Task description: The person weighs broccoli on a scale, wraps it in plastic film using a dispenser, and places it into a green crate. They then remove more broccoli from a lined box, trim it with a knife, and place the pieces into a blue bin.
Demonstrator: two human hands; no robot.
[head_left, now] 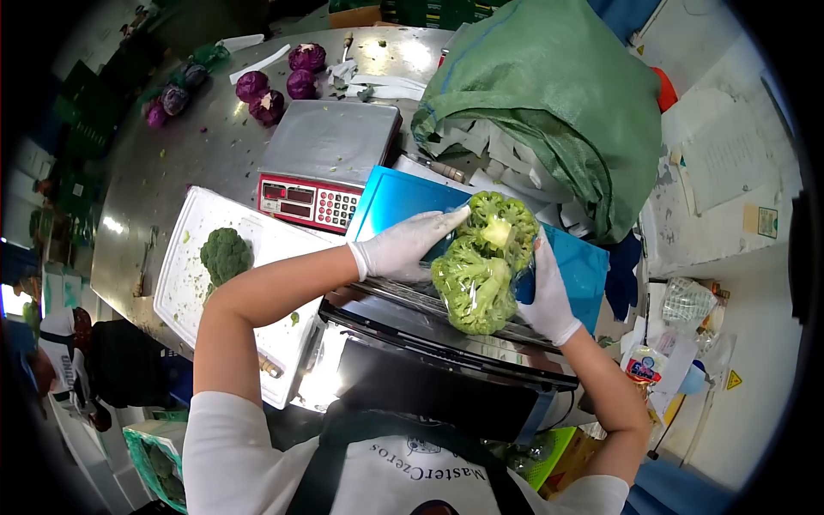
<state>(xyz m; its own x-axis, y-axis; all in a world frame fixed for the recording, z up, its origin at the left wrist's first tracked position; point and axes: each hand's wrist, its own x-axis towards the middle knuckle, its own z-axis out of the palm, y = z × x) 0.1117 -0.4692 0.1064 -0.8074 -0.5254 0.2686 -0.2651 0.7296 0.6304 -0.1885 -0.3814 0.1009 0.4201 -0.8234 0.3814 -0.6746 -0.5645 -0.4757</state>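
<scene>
White-gloved, my left hand and right hand are pressing in from opposite sides, clamping two pale green broccoli pieces between them. I'm holding these above the black machine, in front of the blue board. Clear film is shining across the pieces (whether it is closed underneath, I can't tell). A darker broccoli head is lying in the white tray, with no film showing, and red cabbages are sitting unwrapped farther back on the worktop. As for writing, "MasterCzeros" is showing upside down on my white shirt. The red-fronted scale is showing no digits I can read, and the print on the colourful packet to the right is too small to make out.
</scene>
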